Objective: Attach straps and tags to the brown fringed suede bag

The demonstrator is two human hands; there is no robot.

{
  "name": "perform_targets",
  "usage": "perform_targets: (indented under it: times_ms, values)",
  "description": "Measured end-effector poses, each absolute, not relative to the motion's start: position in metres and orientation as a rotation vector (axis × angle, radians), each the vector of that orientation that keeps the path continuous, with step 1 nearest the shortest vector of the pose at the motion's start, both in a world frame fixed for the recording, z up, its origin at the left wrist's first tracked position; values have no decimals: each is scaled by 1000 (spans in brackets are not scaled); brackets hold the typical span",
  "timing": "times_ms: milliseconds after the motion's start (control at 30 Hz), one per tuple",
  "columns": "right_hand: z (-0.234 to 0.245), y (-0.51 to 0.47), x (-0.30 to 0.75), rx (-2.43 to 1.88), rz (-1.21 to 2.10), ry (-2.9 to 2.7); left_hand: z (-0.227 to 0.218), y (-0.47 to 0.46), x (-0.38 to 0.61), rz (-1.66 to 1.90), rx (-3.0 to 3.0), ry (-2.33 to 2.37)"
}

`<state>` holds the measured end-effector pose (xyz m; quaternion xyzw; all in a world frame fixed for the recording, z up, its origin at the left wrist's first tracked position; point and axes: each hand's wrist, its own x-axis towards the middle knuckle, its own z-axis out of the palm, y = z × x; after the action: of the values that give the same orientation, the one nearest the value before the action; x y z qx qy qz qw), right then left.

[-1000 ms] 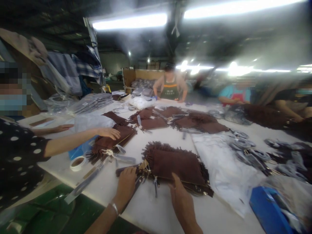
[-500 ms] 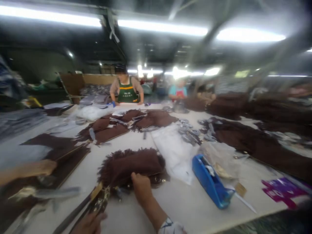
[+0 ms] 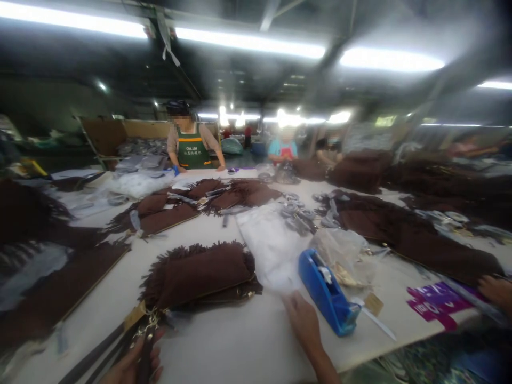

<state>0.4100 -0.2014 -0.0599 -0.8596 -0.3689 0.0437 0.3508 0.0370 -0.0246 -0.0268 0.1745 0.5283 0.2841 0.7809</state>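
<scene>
A brown fringed suede bag [image 3: 200, 274] lies on the white table [image 3: 244, 346] in front of me. My left hand [image 3: 134, 362] is closed round its dark strap [image 3: 100, 352] near the metal clasp and paper tag, at the table's near edge. My right hand [image 3: 304, 325] rests apart from the bag, fingers extended, reaching toward a clear plastic sleeve [image 3: 270, 245] and close to a blue tape dispenser [image 3: 326, 293].
More brown fringed bags [image 3: 212, 194] and piles of them [image 3: 408, 234] cover the table. A crumpled clear bag [image 3: 344, 253], purple tags [image 3: 434, 301] and another person's hand [image 3: 496, 290] are at right. People stand at the far end, one in a green apron [image 3: 192, 149].
The view has swung a little further right. My right hand came off the fringed bag and moved right toward the plastic sleeve. My left hand still holds the strap.
</scene>
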Motion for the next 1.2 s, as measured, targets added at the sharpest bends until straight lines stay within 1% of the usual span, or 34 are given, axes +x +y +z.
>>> perform_targets:
  times_ms: [100,167,267,367,467,600,733,833,900,967,1033,1100,1200]
  values:
    - [-62,-205,429,-2281,35,-962,-25,-26,34,659,478,1120]
    - [-59,-197,437,-2363,-82,-969,-27,-24,30,681,596,1121]
    - [-50,-174,444,-2367,-224,-1123,-33,-21,24,684,793,1192]
    - [-47,-154,451,-2336,-79,-1288,-43,-19,22,685,1001,1312]
    - [-54,-145,459,-2396,65,-1216,-51,-17,21,694,1215,1383]
    - [-65,-146,469,-2342,156,-1120,-54,-12,12,666,1467,1520]
    - [-64,-152,475,-2222,168,-1062,-50,-10,5,628,1791,1643]
    - [-57,-156,475,-2178,135,-991,-43,-16,15,788,1999,1632]
    - [-53,-158,472,-2096,194,-873,-36,-24,33,941,2062,1550]
    - [-49,-158,465,-1974,316,-755,-27,-36,61,932,1970,1420]
    - [-48,-159,450,-1884,426,-698,-20,-52,97,713,1699,1246]
    - [-48,-162,428,-1820,503,-655,-14,-68,138,462,1299,1029]
    - [-54,-173,381,-1704,652,-572,-15,-86,192,288,835,831]
